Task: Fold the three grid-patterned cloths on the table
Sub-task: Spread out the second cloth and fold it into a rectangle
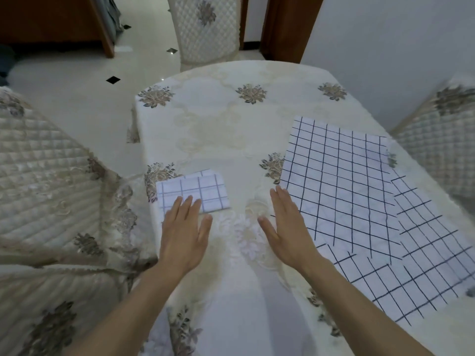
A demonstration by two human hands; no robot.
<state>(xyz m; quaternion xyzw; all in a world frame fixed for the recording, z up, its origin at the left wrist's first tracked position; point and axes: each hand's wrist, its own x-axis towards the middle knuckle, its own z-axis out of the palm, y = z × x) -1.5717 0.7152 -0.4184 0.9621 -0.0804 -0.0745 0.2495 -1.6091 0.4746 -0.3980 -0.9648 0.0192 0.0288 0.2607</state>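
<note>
Hands flat, empty: our left hand [183, 235] touches the small folded white grid cloth [192, 192] by the left edge of the desk [231, 119], our right hand [290, 227] the overlapping unfolded white grid cloths [339, 191] towards the right edge, which friction may drag together.

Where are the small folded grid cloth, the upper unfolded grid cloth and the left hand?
small folded white grid-patterned cloth [198, 190]: head view, its middle
upper unfolded white grid-patterned cloth [339, 186]: head view, its centre
left hand [183, 235]: head view, back of the hand
</note>
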